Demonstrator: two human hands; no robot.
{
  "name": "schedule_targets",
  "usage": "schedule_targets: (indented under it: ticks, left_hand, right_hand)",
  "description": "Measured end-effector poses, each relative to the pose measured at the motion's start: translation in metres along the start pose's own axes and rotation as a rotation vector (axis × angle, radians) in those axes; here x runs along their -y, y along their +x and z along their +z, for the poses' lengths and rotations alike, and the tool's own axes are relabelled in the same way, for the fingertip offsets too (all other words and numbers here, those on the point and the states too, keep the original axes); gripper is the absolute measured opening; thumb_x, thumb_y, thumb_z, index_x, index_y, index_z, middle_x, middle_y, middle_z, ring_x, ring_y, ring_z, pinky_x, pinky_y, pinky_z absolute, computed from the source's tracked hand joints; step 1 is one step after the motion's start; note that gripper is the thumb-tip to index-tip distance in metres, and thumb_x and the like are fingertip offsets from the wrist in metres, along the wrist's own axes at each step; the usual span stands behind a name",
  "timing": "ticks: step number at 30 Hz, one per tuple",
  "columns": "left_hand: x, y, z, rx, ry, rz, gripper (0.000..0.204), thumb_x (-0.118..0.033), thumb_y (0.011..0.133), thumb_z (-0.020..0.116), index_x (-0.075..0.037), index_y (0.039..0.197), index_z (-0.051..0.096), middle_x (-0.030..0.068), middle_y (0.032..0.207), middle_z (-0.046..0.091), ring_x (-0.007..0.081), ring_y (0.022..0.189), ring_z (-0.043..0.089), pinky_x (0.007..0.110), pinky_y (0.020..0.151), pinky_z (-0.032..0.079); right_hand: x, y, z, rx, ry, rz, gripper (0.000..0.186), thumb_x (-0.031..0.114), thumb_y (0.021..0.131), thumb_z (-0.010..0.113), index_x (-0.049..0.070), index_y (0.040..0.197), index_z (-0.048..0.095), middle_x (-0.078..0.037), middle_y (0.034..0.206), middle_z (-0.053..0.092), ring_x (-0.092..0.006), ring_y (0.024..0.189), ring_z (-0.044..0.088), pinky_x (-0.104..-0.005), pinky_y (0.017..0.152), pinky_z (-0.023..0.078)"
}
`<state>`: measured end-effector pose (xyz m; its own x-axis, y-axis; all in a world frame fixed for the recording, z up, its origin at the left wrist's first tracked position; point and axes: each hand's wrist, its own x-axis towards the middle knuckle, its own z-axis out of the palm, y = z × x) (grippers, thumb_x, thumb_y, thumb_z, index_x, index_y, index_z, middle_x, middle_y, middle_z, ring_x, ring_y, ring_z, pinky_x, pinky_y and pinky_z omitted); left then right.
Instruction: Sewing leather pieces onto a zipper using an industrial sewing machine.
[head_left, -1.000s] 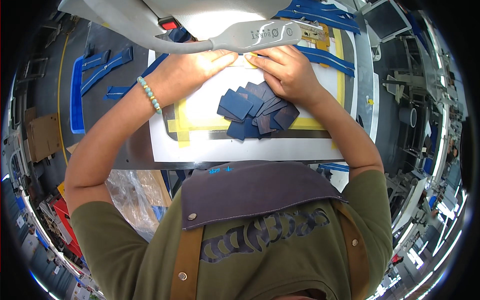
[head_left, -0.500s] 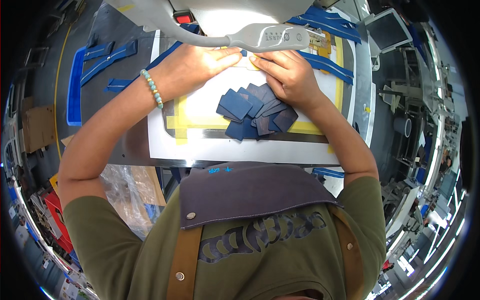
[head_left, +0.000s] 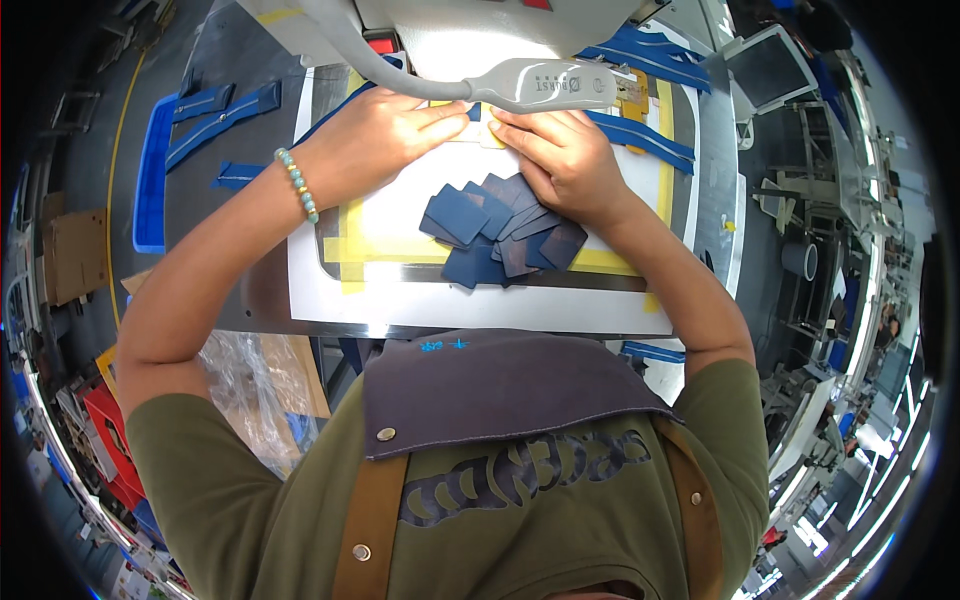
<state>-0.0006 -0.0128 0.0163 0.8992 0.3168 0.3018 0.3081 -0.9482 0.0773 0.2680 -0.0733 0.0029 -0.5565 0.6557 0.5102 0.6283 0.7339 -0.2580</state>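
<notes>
My left hand (head_left: pixel 365 140) reaches in under the sewing machine's head, its index finger and thumb pressed together at the edge of a small blue piece (head_left: pixel 474 112). Opposite it, my right hand (head_left: pixel 568 165) is closed, with bent fingers at a pale yellow patch (head_left: pixel 491 132) beside that piece. Just what the right fingertips pinch cannot be made out. A grey gooseneck lamp (head_left: pixel 545 85) hides part of the fingertips. Nearer to me, below my right hand, lies a loose pile of dark blue rectangular pieces (head_left: pixel 500 230) on a white sheet (head_left: pixel 400 305).
Yellow tape (head_left: pixel 400 248) frames the white work area. Blue zipper strips (head_left: pixel 645 138) lie at the right, and others (head_left: pixel 222 122) at the left by a blue tray (head_left: pixel 150 175). The machine's pale body (head_left: pixel 480 30) stands at the back. Clear plastic (head_left: pixel 245 390) hangs below the table's left side.
The whole view has shifted slightly, so the table and pile appear a little farther left. Both hands stay close together at the small blue piece, with hardly any change in their fingers.
</notes>
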Motion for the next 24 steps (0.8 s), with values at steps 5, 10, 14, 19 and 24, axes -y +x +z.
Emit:
schedule_targets:
  ticks: [5,10,14,19,24]
  left_hand:
    - [-0.001,-0.001,0.0,-0.019,0.042,-0.018,0.036,0.0,0.083,0.064,-0.003,0.118,0.069,0.0125,0.118,0.071,0.0243,0.109,0.068,0.037,0.096,0.054]
    - [-0.01,-0.006,0.004,-0.081,0.109,-0.026,0.028,-0.007,0.089,0.064,-0.001,0.116,0.069,0.0147,0.108,0.071,0.0292,0.099,0.067,0.04,0.091,0.052]
    - [-0.007,-0.012,0.004,0.079,-0.177,-0.312,0.024,-0.013,0.097,0.061,0.0,0.116,0.069,0.0178,0.108,0.067,0.0357,0.1,0.062,0.043,0.09,0.049]
    - [-0.003,-0.018,0.01,-0.096,-0.358,-0.396,0.021,-0.013,0.097,0.06,0.003,0.108,0.069,0.0202,0.111,0.065,0.0378,0.108,0.057,0.046,0.093,0.047]
    - [-0.003,-0.02,0.007,-0.038,-0.21,-0.36,0.026,-0.017,0.098,0.062,0.002,0.114,0.069,0.0236,0.11,0.069,0.0404,0.1,0.064,0.045,0.088,0.05]
  right_hand:
    - [-0.001,-0.003,0.002,-0.027,-0.049,0.01,0.033,0.0,0.074,0.07,0.005,0.106,0.075,-0.008,0.109,0.073,-0.0269,0.101,0.067,-0.0376,0.089,0.052]
    - [-0.006,-0.012,0.0,-0.03,-0.027,0.043,0.032,0.001,0.075,0.07,0.006,0.106,0.076,-0.01,0.107,0.072,-0.0283,0.1,0.067,-0.0387,0.088,0.053]
    - [-0.008,-0.01,-0.012,-0.037,-0.052,0.022,0.032,0.002,0.075,0.07,0.006,0.106,0.075,-0.009,0.105,0.072,-0.028,0.099,0.066,-0.0386,0.087,0.054]
    - [-0.011,-0.017,-0.014,-0.028,-0.072,0.002,0.032,0.001,0.077,0.068,0.006,0.109,0.075,-0.006,0.111,0.071,-0.0261,0.102,0.066,-0.0367,0.09,0.053]
    - [-0.012,-0.015,-0.01,-0.061,-0.11,-0.021,0.034,0.001,0.078,0.068,0.006,0.11,0.075,-0.006,0.115,0.072,-0.0243,0.107,0.066,-0.0363,0.091,0.053]
